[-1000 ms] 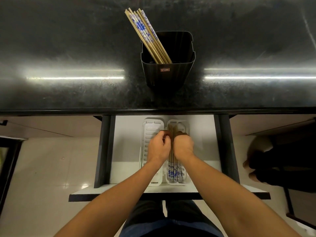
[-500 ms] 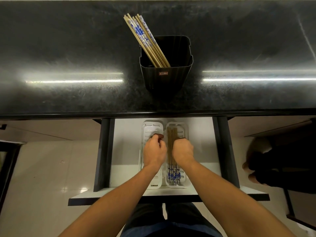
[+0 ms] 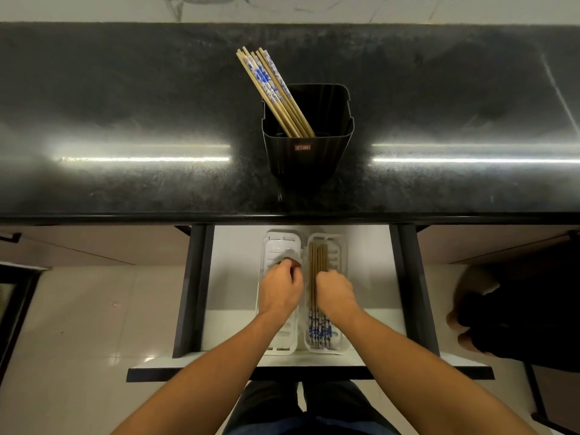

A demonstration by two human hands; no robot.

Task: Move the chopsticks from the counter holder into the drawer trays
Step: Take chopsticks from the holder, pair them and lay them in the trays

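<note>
A black holder [image 3: 307, 152] stands on the dark counter [image 3: 125, 120] with several blue-patterned wooden chopsticks [image 3: 273, 89] leaning out to its upper left. Below, the open drawer [image 3: 370, 271] holds two white trays side by side. In the right tray [image 3: 339, 246] lie several chopsticks [image 3: 317, 262], patterned ends toward me. My right hand [image 3: 334, 293] hovers over that tray just right of the chopsticks, fingers loosely curled, gripping nothing I can see. My left hand [image 3: 281, 290] is over the left tray [image 3: 279, 243], fingers curled down, with nothing in it.
The counter's front edge overhangs the back of the drawer. Dark drawer rails [image 3: 191, 293] flank the white drawer floor. A person's feet and dark clothing [image 3: 470, 324] are on the tiled floor to the right. A dark frame [image 3: 12, 309] stands at the far left.
Both hands held the chopstick bundle together over the right tray a second ago. They have let go and drawn apart, the left hand shifting over the left tray. The chopsticks now lie in the tray.
</note>
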